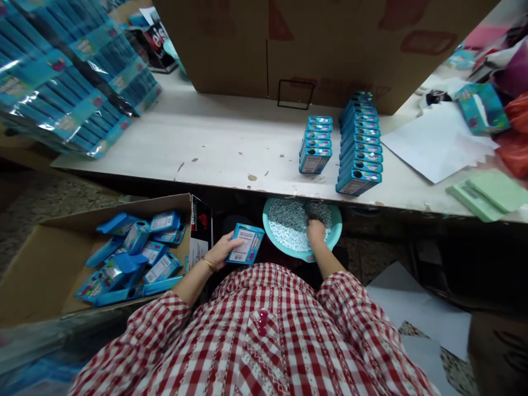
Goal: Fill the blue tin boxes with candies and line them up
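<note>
Blue box [246, 243] held in left hand [223, 250]; judged light, stiff, crushable, best gripped by narrow sides. Right hand [316, 233] dipped among white pellets [286, 228]; grip cannot be told.

Basin [297, 254]: round, turquoise, small white pellets [286, 223] inside; below near edge of table [223, 143].
Box [249, 247]: blue, printed, pale panel facing up; held left of basin.

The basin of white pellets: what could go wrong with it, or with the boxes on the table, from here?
The basin holds many loose pellets, and the right hand reaches into it; a careless push might scatter some. The front box of the longer row stands near the edge of the table, so a bump could knock it down.
</note>
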Demonstrator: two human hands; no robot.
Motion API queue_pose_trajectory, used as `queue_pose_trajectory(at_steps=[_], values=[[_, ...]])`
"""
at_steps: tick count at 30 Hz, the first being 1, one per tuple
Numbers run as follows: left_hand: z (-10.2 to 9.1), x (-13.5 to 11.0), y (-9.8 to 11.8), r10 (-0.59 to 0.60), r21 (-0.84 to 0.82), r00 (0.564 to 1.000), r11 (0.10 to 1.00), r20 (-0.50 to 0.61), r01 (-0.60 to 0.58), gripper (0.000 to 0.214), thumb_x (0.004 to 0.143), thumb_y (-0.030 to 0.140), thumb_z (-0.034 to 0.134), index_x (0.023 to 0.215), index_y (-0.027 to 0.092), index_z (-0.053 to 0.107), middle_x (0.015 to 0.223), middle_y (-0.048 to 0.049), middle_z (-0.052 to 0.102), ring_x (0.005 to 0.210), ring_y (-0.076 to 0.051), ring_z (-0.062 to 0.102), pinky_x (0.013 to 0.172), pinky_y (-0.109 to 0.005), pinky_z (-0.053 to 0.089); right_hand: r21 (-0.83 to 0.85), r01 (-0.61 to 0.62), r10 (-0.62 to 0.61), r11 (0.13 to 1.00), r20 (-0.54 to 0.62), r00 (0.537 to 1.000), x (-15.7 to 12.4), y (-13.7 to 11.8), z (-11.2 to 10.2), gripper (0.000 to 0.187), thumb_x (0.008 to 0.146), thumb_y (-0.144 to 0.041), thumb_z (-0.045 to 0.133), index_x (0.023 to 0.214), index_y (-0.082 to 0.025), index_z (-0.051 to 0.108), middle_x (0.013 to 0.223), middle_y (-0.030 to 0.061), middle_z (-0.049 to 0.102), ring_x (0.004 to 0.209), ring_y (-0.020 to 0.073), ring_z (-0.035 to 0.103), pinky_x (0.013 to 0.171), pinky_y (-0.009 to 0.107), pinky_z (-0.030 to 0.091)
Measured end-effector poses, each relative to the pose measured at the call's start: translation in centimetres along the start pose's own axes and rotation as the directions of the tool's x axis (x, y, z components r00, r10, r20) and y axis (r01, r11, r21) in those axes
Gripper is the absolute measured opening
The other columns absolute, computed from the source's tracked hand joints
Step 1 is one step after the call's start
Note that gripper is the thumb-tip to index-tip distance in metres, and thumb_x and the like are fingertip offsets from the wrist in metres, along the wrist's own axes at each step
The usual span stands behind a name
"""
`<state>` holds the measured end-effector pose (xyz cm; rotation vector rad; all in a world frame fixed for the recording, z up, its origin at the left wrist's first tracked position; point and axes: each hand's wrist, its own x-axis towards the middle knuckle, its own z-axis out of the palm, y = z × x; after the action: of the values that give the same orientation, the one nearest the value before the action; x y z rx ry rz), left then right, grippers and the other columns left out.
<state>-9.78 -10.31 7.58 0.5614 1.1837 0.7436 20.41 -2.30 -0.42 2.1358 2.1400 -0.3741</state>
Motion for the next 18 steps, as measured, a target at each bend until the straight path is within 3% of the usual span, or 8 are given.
queue_pose_trajectory(at_steps=[5,10,13,18], values=[[1.6,2.8,0.1,-0.010,-0.116,0.998,0.993,-0.055,0.004,0.039,0.065,0.030,0.070,0.098,0.014,0.057,0.084,-0.0083,0.070,0.071,-0.020,0.067,0.064,-0.033,0.056,0.049,0.165,-0.169,0.985,0.089,0.982,-1.8,1.2,-1.8,0.036,0.086,-0.011,0.037,0.114,-0.015,0.060,0.103,0.0063,0.060,0.091,0.0152,0.056,0.074,0.019,0.039],[2.3,5.7,0.0,0.064,-0.123,0.992,0.989,-0.106,-0.077,0.037,0.066,0.030,0.070,0.097,0.014,0.056,0.085,-0.0071,0.069,0.071,-0.019,0.067,0.065,-0.033,0.057,-0.056,0.026,-0.018,0.998,0.138,0.990,-1.7,5.0,-3.7,0.039,0.083,-0.009,0.037,0.111,-0.019,0.062,0.106,0.0115,0.061,0.094,0.0190,0.056,0.076,0.026,0.042],[2.4,7.5,-0.5,0.080,-0.106,0.987,0.990,-0.140,-0.096,0.039,0.064,0.030,0.072,0.096,0.014,0.057,0.085,-0.0063,0.069,0.072,-0.018,0.067,0.067,-0.034,0.057,-0.083,-0.028,0.044,0.996,0.194,0.980,-1.6,4.9,-2.4,0.037,0.082,-0.009,0.037,0.100,-0.017,0.068,0.100,0.0131,0.064,0.094,0.0212,0.057,0.075,0.027,0.043],[2.5,8.9,-1.5,0.099,-0.063,0.984,0.992,-0.151,-0.109,0.045,0.059,0.035,0.076,0.095,0.015,0.060,0.087,-0.0060,0.069,0.074,-0.018,0.066,0.071,-0.036,0.056,0.018,-0.059,0.053,0.998,0.231,0.972,-0.4,0.8,2.3,0.040,0.082,-0.013,0.038,0.109,-0.023,0.066,0.105,0.0078,0.066,0.097,0.0213,0.059,0.077,0.027,0.045]])
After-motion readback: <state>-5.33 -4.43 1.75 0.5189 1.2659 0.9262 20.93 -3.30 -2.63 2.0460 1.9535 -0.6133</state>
